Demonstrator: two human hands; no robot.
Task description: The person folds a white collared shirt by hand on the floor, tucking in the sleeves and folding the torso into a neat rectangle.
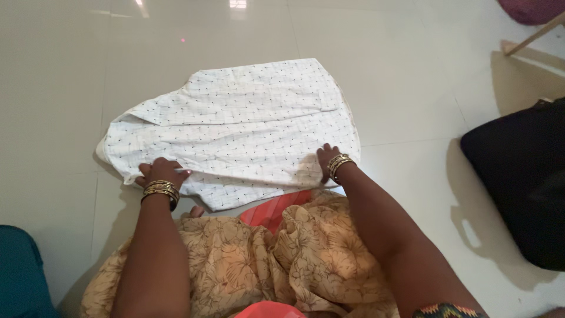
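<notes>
Head view showed one white cotton shirt [235,126], dotted with small dark marks, spread flat on the glossy tiled floor [70,70]. Left hand [160,172] and right hand [327,158], each wearing stacked gold bangles, pressed its near edge, fingers spread flat, clamped on nothing. One black cushion [521,176] lay well apart.

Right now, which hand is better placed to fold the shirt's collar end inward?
Left, probably. The left hand rests on the white shirt's near edge beside the collar end. The right hand presses the hem end, farther from it.
</notes>
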